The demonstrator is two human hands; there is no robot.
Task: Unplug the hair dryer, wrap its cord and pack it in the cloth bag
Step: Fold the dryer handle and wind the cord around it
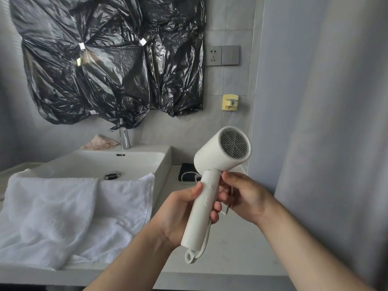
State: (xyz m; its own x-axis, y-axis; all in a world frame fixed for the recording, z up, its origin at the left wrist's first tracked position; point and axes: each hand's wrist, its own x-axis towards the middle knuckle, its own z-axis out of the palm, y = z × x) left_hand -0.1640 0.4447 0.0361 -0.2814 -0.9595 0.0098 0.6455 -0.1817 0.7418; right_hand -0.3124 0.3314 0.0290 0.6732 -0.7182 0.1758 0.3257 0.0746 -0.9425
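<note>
A white hair dryer [222,156] is held upright over the counter, its rear grille facing me. My left hand [180,208] grips the handle from the left. My right hand [241,194] is at the handle's right side, fingers curled around the white cord [206,234] that runs up along the handle. The cord loops below the handle's end, and more of it lies on a dark cloth bag [186,174] on the counter behind. The wall socket [213,55] has no plug in it. The plug itself is hidden.
A white sink [117,162] with a chrome tap [124,139] sits at the left, white towels [63,215] draped over its front. Black plastic sheeting [109,59] covers the wall above. A yellow hook [230,102] is on the tiles. A grey wall stands at the right.
</note>
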